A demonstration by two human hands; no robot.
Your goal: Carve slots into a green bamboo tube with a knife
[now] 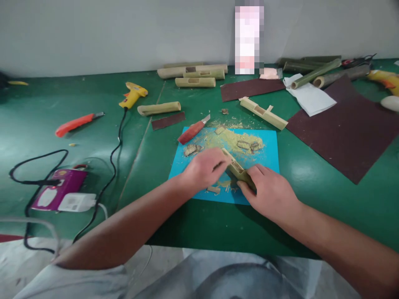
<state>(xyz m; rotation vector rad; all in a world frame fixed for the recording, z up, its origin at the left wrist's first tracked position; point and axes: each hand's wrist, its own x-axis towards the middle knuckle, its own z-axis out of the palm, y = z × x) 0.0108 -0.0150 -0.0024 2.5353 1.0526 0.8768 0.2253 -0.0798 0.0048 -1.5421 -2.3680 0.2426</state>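
Note:
My right hand (271, 191) grips the near end of a short green bamboo piece (237, 168) that has a cut slot, holding it over a blue mat (264, 145). My left hand (204, 168) is curled against the piece's far end, its fingers pressed together; whatever is between them is hidden. Bamboo shavings and small chips (237, 141) lie scattered on the mat. A red-handled knife (192, 131) rests at the mat's far left corner.
On the green table lie several bamboo tubes (193, 74), a slotted bamboo piece (263, 113), dark sandpaper sheets (346, 128), a yellow glue gun (132, 95) with black cord, an orange cutter (76, 123), a purple power strip (59, 189) and white paper (311, 97).

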